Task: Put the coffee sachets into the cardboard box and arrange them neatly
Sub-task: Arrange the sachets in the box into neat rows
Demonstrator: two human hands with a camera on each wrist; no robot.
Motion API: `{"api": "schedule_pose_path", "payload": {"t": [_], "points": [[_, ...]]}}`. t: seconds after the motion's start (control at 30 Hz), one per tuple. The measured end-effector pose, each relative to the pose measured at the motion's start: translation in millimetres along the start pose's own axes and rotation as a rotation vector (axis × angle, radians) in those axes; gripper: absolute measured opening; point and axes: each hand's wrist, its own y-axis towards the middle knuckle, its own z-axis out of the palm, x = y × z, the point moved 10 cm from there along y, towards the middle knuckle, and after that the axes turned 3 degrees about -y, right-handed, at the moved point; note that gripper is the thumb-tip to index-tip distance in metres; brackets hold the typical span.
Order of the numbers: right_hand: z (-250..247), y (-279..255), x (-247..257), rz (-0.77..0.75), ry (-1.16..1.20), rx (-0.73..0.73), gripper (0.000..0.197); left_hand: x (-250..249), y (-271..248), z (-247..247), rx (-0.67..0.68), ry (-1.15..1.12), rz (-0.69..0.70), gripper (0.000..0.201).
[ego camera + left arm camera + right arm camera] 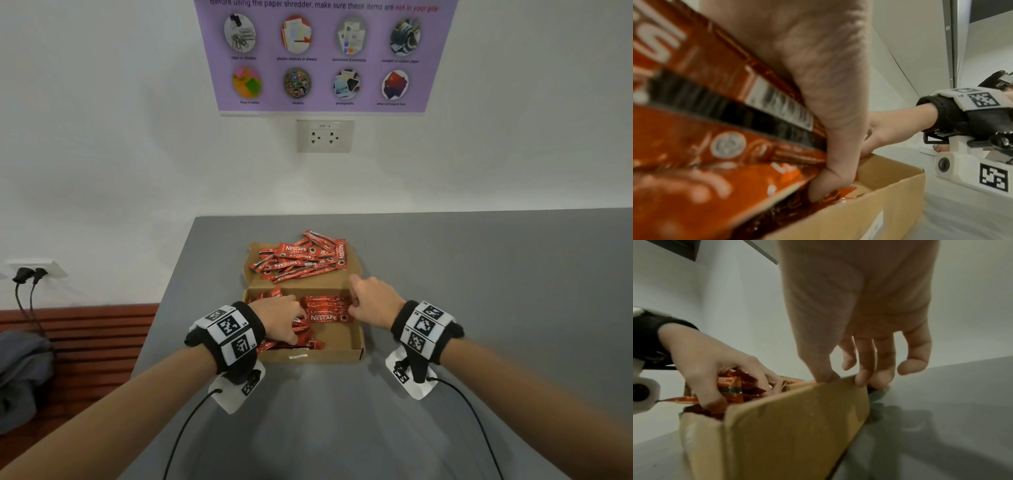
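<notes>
With the left hand gripping a bundle of coffee sachets and the right hand pinching the cardboard box wall at centre frame, loosening fingers risk scattering the bundle.

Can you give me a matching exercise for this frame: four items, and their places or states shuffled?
Items:
1. left hand
2. right hand
3. loose sachet pile
4. cardboard box

Places or states:
A. lies on the open lid flap, behind the tray
B. stands open on the grey table
C. grips a bundle of sachets inside the tray
D. pinches the tray's right wall

Pairs: 1-C, 2-D, 3-A, 4-B
</notes>
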Motion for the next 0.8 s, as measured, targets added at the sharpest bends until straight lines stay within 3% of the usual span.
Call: {"api": "schedule_pose_path", "payload": {"t": [0.27,0.33,0.43,0.6,0.7,0.8], "points": [[-3,3,-1,0.011,0.001,-0.024,0.013,-1,4,-5,-0.044,-0.08,0.031,0.053],[-11,1,-3,0.029,0.045,-0.081,0.02,2,3,-14,-0.085,-0.189,0.057,0.044],[-28,-3,-2,0.019,0.108,-0.195,0.025,12,-5,-48,-0.287,-0.418,0.102,0.029],[-39,-11,53,-0.226,0.415,-0.193,0.042,37,-39,-107,-0.909,-0.994,0.095,0.01],[-38,-13,80,-0.31,0.484,-0.177,0.039,47,-36,-99,-0.994,-1.257,0.047,0.011],[-40,-12,80,-0.262,0.549,-0.158,0.034,53,-32,-86,-0.979,-1.418,0.021,0.012]]}}
